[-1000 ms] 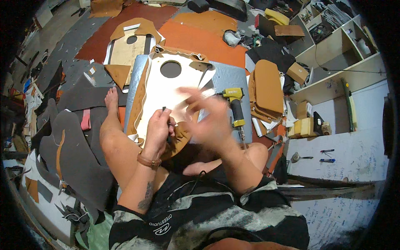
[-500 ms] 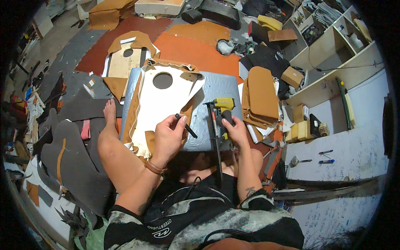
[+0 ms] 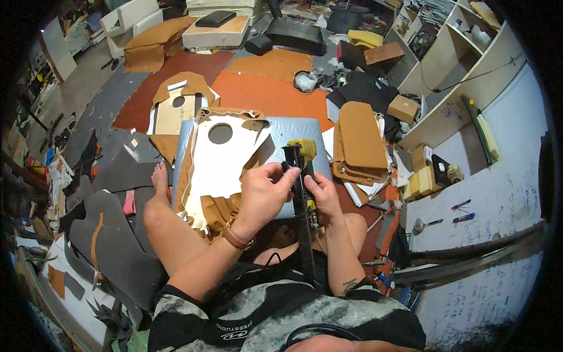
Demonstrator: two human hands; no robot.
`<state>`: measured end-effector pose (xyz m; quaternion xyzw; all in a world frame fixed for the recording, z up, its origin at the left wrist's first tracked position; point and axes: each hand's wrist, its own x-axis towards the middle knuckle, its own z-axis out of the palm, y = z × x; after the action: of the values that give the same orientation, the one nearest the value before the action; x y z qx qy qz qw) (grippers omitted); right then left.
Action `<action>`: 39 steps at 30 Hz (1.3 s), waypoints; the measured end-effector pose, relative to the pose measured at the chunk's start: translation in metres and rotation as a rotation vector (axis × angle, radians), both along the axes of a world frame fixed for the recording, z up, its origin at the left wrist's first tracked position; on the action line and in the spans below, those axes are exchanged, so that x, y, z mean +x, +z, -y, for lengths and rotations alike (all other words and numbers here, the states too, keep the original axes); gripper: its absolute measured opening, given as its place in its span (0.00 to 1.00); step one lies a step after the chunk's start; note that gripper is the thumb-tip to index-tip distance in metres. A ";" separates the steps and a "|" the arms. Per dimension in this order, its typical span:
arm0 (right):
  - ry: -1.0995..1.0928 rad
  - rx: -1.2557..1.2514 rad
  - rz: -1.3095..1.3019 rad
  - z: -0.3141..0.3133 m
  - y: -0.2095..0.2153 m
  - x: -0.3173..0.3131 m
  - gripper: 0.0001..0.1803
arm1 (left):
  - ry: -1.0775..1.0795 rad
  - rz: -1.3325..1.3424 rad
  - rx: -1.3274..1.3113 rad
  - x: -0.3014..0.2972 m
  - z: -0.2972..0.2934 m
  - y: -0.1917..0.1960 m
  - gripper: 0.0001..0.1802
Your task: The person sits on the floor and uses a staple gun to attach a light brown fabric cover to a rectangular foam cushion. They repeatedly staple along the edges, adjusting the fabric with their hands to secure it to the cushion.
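Closest in, on the near side of the table (image 3: 311,130), a bare leg lies folded to each side and the long black rail of the staple gun (image 3: 301,214) slants down toward the lap. The gun's yellow head is over the table's right half, upright in the grip of the right hand (image 3: 322,198), whose fingers are closed round the black handle. The left hand (image 3: 268,190) is at the table's near edge, thumb and fingertips pinched together against the upper end of the rail; whether they hold something small, I cannot tell.

On the table's left half lies a white panel (image 3: 217,167) with a round hole, brown covering folded around its edges. Left of the table are grey fabric pieces (image 3: 114,249); just right of it, a stack of brown pads (image 3: 362,138). Past its far left corner lies a second panel (image 3: 177,117), partly wrapped in brown. Beyond the table spreads an orange sheet (image 3: 281,92), and farther still sits a white block (image 3: 212,39) topped by a black pad (image 3: 216,19).
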<state>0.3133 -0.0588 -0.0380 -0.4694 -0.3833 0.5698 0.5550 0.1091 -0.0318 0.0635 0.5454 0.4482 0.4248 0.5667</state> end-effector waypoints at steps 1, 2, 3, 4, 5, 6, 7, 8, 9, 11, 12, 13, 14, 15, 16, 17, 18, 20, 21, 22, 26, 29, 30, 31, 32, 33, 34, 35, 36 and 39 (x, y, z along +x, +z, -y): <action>-0.004 -0.025 -0.049 0.002 0.003 -0.002 0.18 | -0.045 0.033 -0.036 0.002 0.003 0.005 0.15; -0.008 -0.049 -0.097 0.004 0.007 -0.006 0.17 | -0.041 0.116 -0.104 0.004 0.007 0.009 0.26; -0.005 -0.071 -0.147 0.004 0.009 -0.009 0.16 | -0.057 0.075 -0.016 0.001 0.007 0.001 0.33; -0.004 -0.069 -0.154 0.005 0.007 -0.008 0.17 | -0.079 0.036 0.070 -0.004 0.003 -0.010 0.40; 0.005 -0.071 -0.226 0.005 0.001 -0.006 0.18 | -0.101 -0.002 0.156 -0.011 0.000 -0.018 0.48; 0.008 -0.081 -0.302 0.006 -0.004 -0.008 0.18 | -0.338 -0.170 0.220 -0.025 0.004 -0.001 0.71; 0.011 -0.091 -0.378 0.006 -0.007 -0.010 0.19 | -0.287 -0.241 0.421 -0.021 0.007 -0.009 0.74; 0.026 -0.119 -0.346 0.009 -0.009 -0.010 0.23 | -0.233 -0.311 0.623 -0.015 0.011 -0.026 0.77; 0.100 -0.096 -0.352 0.009 -0.011 -0.013 0.24 | -0.168 -0.375 0.821 -0.011 0.014 -0.034 0.80; 0.247 -0.049 -0.362 0.014 -0.024 -0.018 0.26 | -0.109 -0.289 0.721 -0.009 0.010 -0.044 0.79; 0.236 -0.097 -0.355 0.022 -0.022 -0.025 0.26 | -0.063 -0.249 0.698 -0.009 0.008 -0.042 0.74; 0.236 -0.146 -0.372 0.030 -0.017 -0.038 0.25 | -0.015 -0.234 0.665 -0.011 0.008 -0.042 0.68; 0.233 -0.224 -0.405 0.039 -0.008 -0.052 0.25 | 0.004 0.026 0.405 -0.011 -0.001 -0.046 0.44; 0.216 -0.300 -0.426 0.048 0.005 -0.058 0.24 | 0.012 0.070 0.419 -0.012 -0.004 -0.047 0.39; 0.391 -0.169 -0.266 0.044 -0.019 -0.044 0.24 | 0.021 0.114 0.433 -0.017 -0.007 -0.047 0.35; 0.411 -0.151 -0.216 0.050 -0.025 -0.042 0.23 | 0.032 0.157 0.447 -0.024 -0.009 -0.048 0.31; 0.389 -0.161 -0.342 0.050 -0.017 -0.050 0.23 | -0.019 0.138 0.454 -0.034 -0.005 -0.047 0.35; 0.376 -0.225 -0.628 0.048 -0.008 -0.060 0.22 | -0.101 0.444 0.246 -0.033 0.022 -0.025 0.45; 0.386 -0.267 -0.770 0.043 -0.005 -0.058 0.22 | -0.144 0.357 0.349 -0.032 0.027 -0.022 0.53; 0.359 -0.157 -0.768 0.042 -0.012 -0.055 0.19 | -0.184 0.272 0.451 -0.031 0.033 -0.020 0.61; 0.338 -0.065 -0.558 0.051 -0.007 -0.060 0.17 | -0.093 -0.324 0.772 -0.015 0.047 -0.035 0.78; 0.349 -0.077 -0.344 0.047 -0.009 -0.049 0.15 | 0.067 -0.241 0.642 -0.015 0.018 -0.053 0.76; 0.399 -0.143 -0.258 0.040 -0.018 -0.045 0.15 | 0.117 -0.264 0.601 -0.023 0.008 -0.052 0.74; 0.416 -0.159 -0.194 0.040 -0.022 -0.046 0.16 | 0.311 -0.283 0.674 -0.023 0.004 -0.045 0.55; 0.432 -0.176 -0.129 0.044 -0.025 -0.047 0.18 | 0.146 -0.201 0.444 -0.031 -0.001 -0.039 0.42; 0.447 -0.190 -0.067 0.048 -0.028 -0.049 0.20 | -0.019 -0.120 0.216 -0.041 -0.006 -0.037 0.30; 0.455 -0.259 -0.077 0.051 -0.025 -0.052 0.25 | 0.023 -0.135 0.234 -0.047 -0.008 -0.043 0.26; 0.452 -0.279 -0.144 0.056 -0.016 -0.053 0.26 | 0.063 -0.149 0.252 -0.050 -0.013 -0.056 0.22; 0.455 -0.300 -0.212 0.063 0.005 -0.059 0.27 | 0.109 -0.165 0.268 -0.054 -0.016 -0.067 0.19; 0.544 -0.295 -0.242 0.076 0.031 -0.054 0.30 | 0.137 -0.120 0.312 -0.055 -0.014 -0.089 0.21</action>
<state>0.2589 -0.1347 -0.0073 -0.3539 -0.3394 0.7982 0.3499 0.0545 -0.0183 -0.0252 0.6192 0.4459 0.4937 0.4173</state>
